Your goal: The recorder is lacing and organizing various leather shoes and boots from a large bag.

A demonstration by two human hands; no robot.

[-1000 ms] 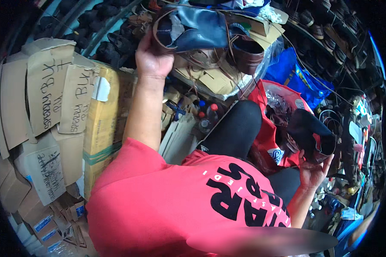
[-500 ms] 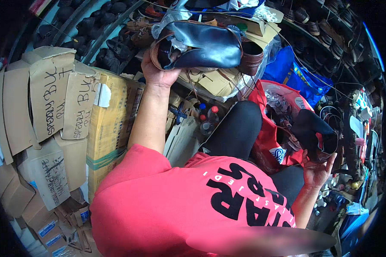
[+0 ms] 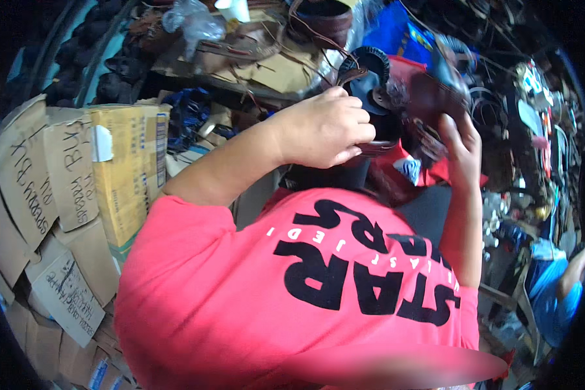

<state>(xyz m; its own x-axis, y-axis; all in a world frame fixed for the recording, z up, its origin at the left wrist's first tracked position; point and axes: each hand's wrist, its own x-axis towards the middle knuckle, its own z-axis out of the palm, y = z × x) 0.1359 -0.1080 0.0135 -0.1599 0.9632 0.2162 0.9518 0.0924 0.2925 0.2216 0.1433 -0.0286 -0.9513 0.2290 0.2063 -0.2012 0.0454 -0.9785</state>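
Observation:
My left hand (image 3: 335,127) is closed on the near left edge of a black leather shoe upper (image 3: 369,78). A gathered, pleated rim runs round the upper's far end, and its hollow inside faces up. My right hand (image 3: 460,140) grips a second dark shoe upper (image 3: 439,94), which is smeared by motion. The two pieces are close together in front of my chest; whether they touch I cannot tell. Beneath them lies a red bag (image 3: 396,172), partly covered by my hands and the uppers.
Cardboard boxes (image 3: 29,188) and a yellow carton (image 3: 127,169) are stacked at left. Ahead are a brown shoe upper (image 3: 322,25), a white cup (image 3: 233,9) and a blue bag (image 3: 396,32). Small clutter fills the right side, near another person's blue-clad arm (image 3: 559,292).
My left hand has swung right and nearer with its upper, from the far left to the middle. My right hand has lifted its upper farther away from my body. The view has shifted.

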